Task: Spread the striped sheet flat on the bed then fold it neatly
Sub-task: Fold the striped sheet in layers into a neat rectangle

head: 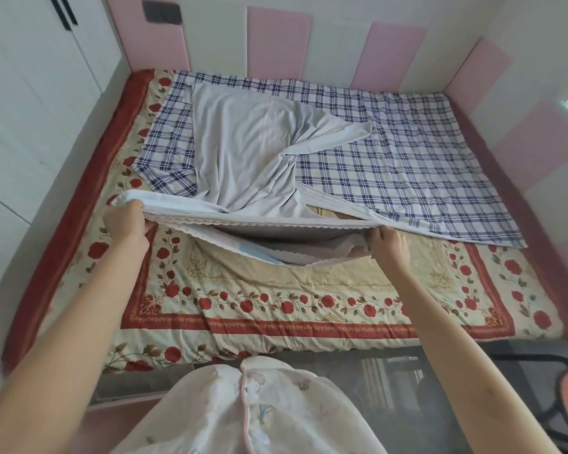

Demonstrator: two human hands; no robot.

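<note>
Fingers: left hand [127, 221], right hand [387, 244] curled round striped sheet [243, 152] edge.
Progress: we judged it bunched; spreading, folding remained.

Fingertips of the left hand [127, 226] and the right hand [388, 245] are hidden under the gripped pale grey scalloped sheet [243, 149].

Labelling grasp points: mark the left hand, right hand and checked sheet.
left hand [125, 221]: head view, back of the hand.
right hand [387, 244]: head view, back of the hand.
checked sheet [407, 152]: head view, flat part on the right.
</note>
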